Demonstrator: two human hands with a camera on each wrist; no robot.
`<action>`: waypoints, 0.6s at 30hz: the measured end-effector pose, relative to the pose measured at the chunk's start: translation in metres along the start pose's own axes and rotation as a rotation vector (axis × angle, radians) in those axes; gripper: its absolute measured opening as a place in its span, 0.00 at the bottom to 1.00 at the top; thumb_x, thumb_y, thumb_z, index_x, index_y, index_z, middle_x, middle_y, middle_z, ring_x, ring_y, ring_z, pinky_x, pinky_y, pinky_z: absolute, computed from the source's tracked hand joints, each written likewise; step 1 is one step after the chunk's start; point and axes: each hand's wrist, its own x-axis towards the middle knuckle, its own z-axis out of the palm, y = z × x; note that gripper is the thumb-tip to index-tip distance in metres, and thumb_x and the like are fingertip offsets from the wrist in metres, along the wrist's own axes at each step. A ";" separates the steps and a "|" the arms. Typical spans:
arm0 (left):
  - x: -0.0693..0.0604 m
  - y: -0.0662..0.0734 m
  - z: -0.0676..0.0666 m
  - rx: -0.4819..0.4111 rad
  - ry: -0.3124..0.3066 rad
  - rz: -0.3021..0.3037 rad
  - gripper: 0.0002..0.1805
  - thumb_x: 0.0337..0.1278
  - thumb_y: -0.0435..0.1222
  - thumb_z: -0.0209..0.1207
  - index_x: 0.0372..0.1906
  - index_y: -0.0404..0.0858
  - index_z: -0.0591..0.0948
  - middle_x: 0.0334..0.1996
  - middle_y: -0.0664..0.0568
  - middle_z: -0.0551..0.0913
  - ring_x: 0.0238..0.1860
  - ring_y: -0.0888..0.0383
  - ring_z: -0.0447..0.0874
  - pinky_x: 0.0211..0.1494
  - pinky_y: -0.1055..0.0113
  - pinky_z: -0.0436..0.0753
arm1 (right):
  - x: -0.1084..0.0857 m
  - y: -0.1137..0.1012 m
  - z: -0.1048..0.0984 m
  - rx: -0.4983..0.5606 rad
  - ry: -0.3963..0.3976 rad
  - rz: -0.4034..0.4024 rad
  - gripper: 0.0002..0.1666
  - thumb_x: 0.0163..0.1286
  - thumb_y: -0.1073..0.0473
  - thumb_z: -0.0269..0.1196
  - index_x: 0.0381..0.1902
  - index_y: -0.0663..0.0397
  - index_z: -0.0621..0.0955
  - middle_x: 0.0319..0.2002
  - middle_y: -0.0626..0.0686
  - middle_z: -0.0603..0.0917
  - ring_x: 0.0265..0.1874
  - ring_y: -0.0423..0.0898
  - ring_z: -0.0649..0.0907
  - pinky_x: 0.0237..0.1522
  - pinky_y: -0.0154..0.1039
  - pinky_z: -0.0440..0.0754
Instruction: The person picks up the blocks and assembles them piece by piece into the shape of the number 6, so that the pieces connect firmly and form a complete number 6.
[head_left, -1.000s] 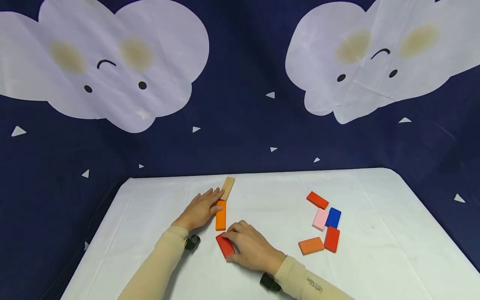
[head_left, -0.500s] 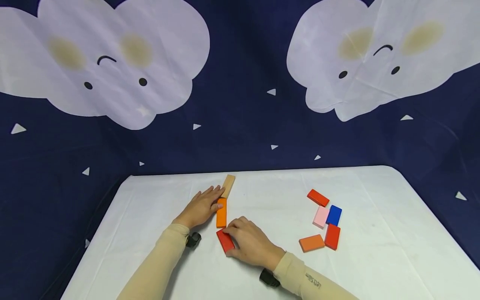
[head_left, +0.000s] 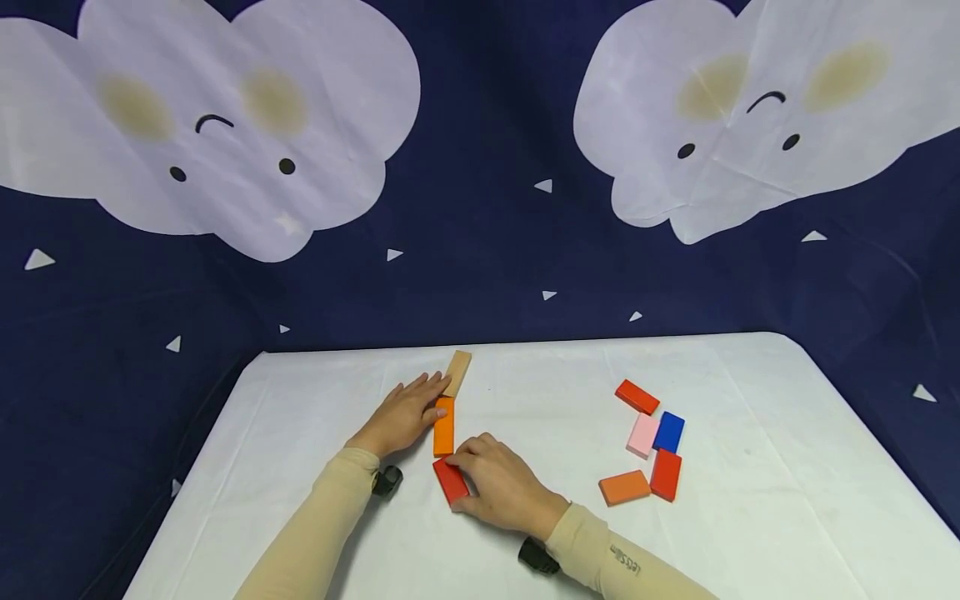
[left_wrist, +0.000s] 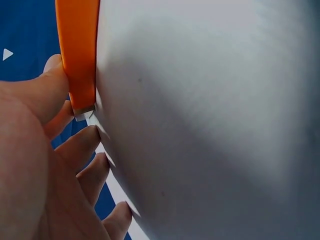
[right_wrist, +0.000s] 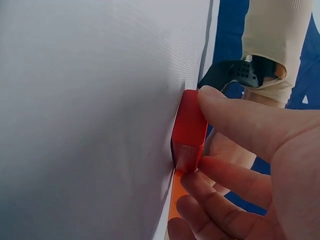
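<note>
A natural wood block [head_left: 458, 372], an orange block [head_left: 444, 429] and a red block [head_left: 449, 481] lie flat, end to end, in a bent line on the white table. My left hand [head_left: 401, 414] rests beside the upper two, fingers extended and spread. Its thumb touches the orange block [left_wrist: 80, 55] in the left wrist view, and the index fingertip is at the wood block. My right hand [head_left: 506, 487] pinches the red block [right_wrist: 191, 117] between thumb and fingers, its near end by the orange block's lower end. The fingers partly cover the red block in the head view.
To the right lie a second red block [head_left: 637, 397], a pink block [head_left: 642, 435], a blue block [head_left: 669, 432], another red block [head_left: 665, 475] and a darker orange block [head_left: 624, 488]. A dark blue cloth with clouds [head_left: 480, 250] hangs behind the table [head_left: 787, 467].
The right hand has shifted the red block slightly up toward the orange block, narrowing the gap between their ends. The left hand has stayed in place. The head view has tilted slightly.
</note>
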 end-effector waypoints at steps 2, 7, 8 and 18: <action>-0.001 -0.001 0.000 0.000 0.004 0.003 0.32 0.77 0.47 0.51 0.78 0.42 0.62 0.76 0.44 0.62 0.78 0.44 0.52 0.77 0.39 0.49 | 0.000 0.000 -0.001 0.011 -0.004 0.003 0.32 0.58 0.45 0.76 0.57 0.55 0.84 0.50 0.48 0.83 0.49 0.43 0.78 0.54 0.37 0.79; -0.002 -0.001 0.000 0.006 0.005 0.003 0.32 0.76 0.47 0.51 0.78 0.42 0.62 0.76 0.44 0.62 0.78 0.44 0.53 0.77 0.39 0.49 | -0.006 0.002 -0.011 0.082 0.007 0.039 0.32 0.59 0.46 0.75 0.58 0.53 0.83 0.52 0.47 0.83 0.52 0.43 0.78 0.58 0.39 0.78; -0.002 -0.001 0.000 0.007 0.004 0.002 0.32 0.76 0.47 0.51 0.78 0.42 0.62 0.76 0.44 0.62 0.78 0.44 0.53 0.77 0.39 0.49 | -0.007 0.003 -0.013 0.101 0.013 0.050 0.32 0.60 0.46 0.75 0.58 0.53 0.83 0.52 0.47 0.82 0.53 0.43 0.78 0.59 0.40 0.78; 0.000 0.001 0.002 0.012 -0.011 -0.028 0.33 0.76 0.49 0.50 0.79 0.44 0.61 0.77 0.47 0.60 0.79 0.47 0.51 0.78 0.42 0.47 | -0.037 0.021 -0.039 0.217 0.096 0.141 0.31 0.61 0.49 0.75 0.61 0.49 0.82 0.57 0.43 0.80 0.58 0.41 0.75 0.61 0.45 0.77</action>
